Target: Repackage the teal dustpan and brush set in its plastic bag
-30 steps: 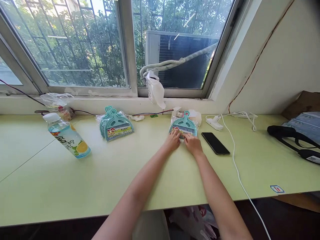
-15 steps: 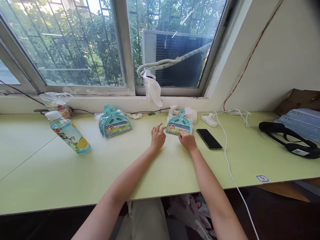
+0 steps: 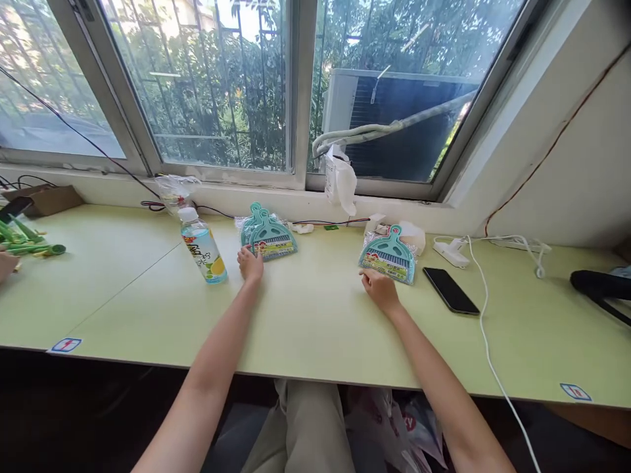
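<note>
The left hand (image 3: 250, 264) lies on the green table (image 3: 315, 328) with its fingers resting on the near edge of a stack of packaged teal dustpan sets (image 3: 269, 239), just right of a drink bottle (image 3: 203, 246); whether it grips the stack I cannot tell. Well apart to the right, the right hand (image 3: 379, 288) rests loosely curled, fingertips touching the near edge of a single dustpan set (image 3: 389, 256). A black phone (image 3: 450, 290) lies just beyond, beside a white cable (image 3: 486, 328).
</note>
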Motion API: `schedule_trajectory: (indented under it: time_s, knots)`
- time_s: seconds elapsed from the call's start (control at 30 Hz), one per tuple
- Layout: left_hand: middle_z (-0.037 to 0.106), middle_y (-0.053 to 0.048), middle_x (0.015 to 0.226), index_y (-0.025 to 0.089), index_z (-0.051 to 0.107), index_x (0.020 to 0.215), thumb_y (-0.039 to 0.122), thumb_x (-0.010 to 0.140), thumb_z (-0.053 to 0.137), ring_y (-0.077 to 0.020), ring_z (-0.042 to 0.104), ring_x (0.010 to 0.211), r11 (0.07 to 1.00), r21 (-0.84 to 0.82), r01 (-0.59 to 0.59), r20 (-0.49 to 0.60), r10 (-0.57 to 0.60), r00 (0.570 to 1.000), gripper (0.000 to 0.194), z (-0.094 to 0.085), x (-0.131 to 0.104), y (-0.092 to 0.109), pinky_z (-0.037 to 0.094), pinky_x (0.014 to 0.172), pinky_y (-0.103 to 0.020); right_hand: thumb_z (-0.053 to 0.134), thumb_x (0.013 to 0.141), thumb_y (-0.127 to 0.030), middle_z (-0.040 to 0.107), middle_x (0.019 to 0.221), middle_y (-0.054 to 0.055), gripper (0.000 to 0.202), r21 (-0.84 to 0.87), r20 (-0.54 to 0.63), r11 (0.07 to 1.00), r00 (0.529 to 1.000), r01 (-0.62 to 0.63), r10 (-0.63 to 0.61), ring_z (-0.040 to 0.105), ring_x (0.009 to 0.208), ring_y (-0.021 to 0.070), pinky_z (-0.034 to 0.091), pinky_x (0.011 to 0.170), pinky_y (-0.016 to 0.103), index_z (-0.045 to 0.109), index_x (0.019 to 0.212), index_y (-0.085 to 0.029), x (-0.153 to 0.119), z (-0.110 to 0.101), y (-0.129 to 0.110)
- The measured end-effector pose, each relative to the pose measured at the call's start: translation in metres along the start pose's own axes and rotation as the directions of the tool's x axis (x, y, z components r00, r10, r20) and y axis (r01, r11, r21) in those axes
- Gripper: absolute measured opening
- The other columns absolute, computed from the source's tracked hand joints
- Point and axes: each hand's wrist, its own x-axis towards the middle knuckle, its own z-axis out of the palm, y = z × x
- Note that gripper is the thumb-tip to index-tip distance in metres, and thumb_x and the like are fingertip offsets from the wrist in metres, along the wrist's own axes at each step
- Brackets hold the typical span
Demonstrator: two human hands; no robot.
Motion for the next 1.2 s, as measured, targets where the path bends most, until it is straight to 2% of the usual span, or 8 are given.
schedule_trajectory:
  time_s: [0.23, 0.37, 0.57, 0.73, 0.87, 1.0, 1.07, 1.2]
  knots:
    - [0.063, -0.02, 0.114, 0.018, 0.053, 0.106, 0.041, 0.087, 0.046, -0.0339, 0.056, 0.113, 0.975, -0.114, 0.191, 0.222, -0.162, 0.961, 0.031, -0.007, 0.01, 0.002, 0.04, 0.091, -0.044, 0.043, 0.086, -0.018, 0.073, 0.09, 0.0, 0.027, 0.17, 0.142, 0.985, 0.989, 0.016, -0.041, 0.065, 0.077, 0.0156, 0.043, 0.069, 0.025, 0.068, 0.094, -0.025, 0.023, 0.029, -0.1]
    - [0.067, -0.016, 0.103, 0.02, 0.056, 0.082, 0.039, 0.078, 0.059, -0.0352, 0.055, 0.114, 0.972, -0.147, 0.186, 0.32, -0.131, 0.938, 0.019, -0.006, 0.008, 0.003, 0.039, 0.092, -0.044, 0.043, 0.087, -0.018, 0.073, 0.092, 0.001, 0.027, 0.211, 0.147, 0.977, 0.987, 0.025, -0.057, 0.065, 0.078, 0.0156, 0.043, 0.07, 0.026, 0.067, 0.096, -0.025, 0.033, 0.039, -0.127]
    - [0.064, -0.013, 0.106, 0.02, 0.05, 0.099, 0.027, 0.074, 0.064, -0.027, 0.06, 0.103, 0.899, -0.343, 0.272, 0.479, -0.081, 0.874, 0.03, 0.013, -0.011, 0.018, 0.047, 0.083, -0.037, 0.039, 0.089, -0.016, 0.07, 0.096, 0.003, 0.031, 0.217, 0.044, 0.975, 0.997, 0.048, -0.059, 0.062, 0.089, 0.0175, 0.045, 0.073, 0.027, 0.066, 0.102, -0.023, 0.025, 0.028, -0.118]
    - [0.06, -0.011, 0.109, 0.02, 0.037, 0.118, 0.024, 0.079, 0.061, -0.0158, 0.065, 0.083, 0.745, -0.527, 0.409, 0.595, -0.02, 0.804, 0.047, 0.021, -0.035, 0.033, 0.051, 0.073, -0.03, 0.036, 0.091, -0.016, 0.06, 0.123, 0.007, 0.036, 0.093, -0.134, 0.988, 0.985, 0.124, -0.111, 0.048, 0.115, 0.0222, 0.037, 0.097, 0.034, 0.058, 0.12, -0.021, 0.024, 0.011, -0.113]
    - [0.064, -0.007, 0.096, 0.017, 0.05, 0.106, 0.017, 0.068, 0.068, -0.0158, 0.064, 0.08, 0.546, -0.672, 0.5, 0.698, 0.239, 0.676, 0.042, 0.016, -0.045, 0.041, 0.051, 0.079, -0.031, 0.035, 0.095, -0.025, 0.053, 0.132, 0.008, 0.037, 0.038, -0.141, 0.985, 0.977, 0.168, -0.161, 0.041, 0.124, 0.0237, 0.031, 0.1, 0.037, 0.05, 0.129, -0.021, 0.024, 0.004, -0.115]
    - [0.067, -0.007, 0.087, 0.013, 0.058, 0.087, 0.017, 0.065, 0.067, -0.0172, 0.064, 0.079, 0.522, -0.647, 0.555, 0.757, 0.36, 0.545, 0.024, 0.016, -0.052, 0.045, 0.051, 0.083, -0.034, 0.032, 0.097, -0.028, 0.063, 0.116, 0.008, 0.032, 0.028, -0.066, 0.971, 0.97, 0.237, -0.235, 0.05, 0.111, 0.0215, 0.03, 0.096, 0.034, 0.058, 0.113, -0.02, 0.024, 0.008, -0.114]
    - [0.068, -0.007, 0.089, 0.013, 0.059, 0.088, 0.017, 0.064, 0.068, -0.0173, 0.065, 0.079, 0.515, -0.656, 0.551, 0.751, 0.379, 0.54, 0.026, 0.018, -0.054, 0.045, 0.05, 0.083, -0.035, 0.03, 0.098, -0.029, 0.067, 0.102, 0.008, 0.034, 0.015, -0.047, 0.974, 0.973, 0.226, -0.226, 0.055, 0.098, 0.0205, 0.03, 0.093, 0.034, 0.062, 0.101, -0.019, 0.024, 0.01, -0.112]
    - [0.068, -0.005, 0.095, 0.017, 0.058, 0.102, 0.017, 0.062, 0.07, -0.0167, 0.065, 0.083, 0.467, -0.725, 0.507, 0.683, 0.389, 0.618, 0.041, 0.02, -0.053, 0.045, 0.05, 0.085, -0.036, 0.029, 0.098, -0.029, 0.067, 0.09, 0.008, 0.036, -0.009, -0.052, 0.991, 0.99, 0.133, -0.133, 0.057, 0.089, 0.0203, 0.033, 0.086, 0.032, 0.063, 0.091, -0.018, 0.025, 0.012, -0.107]
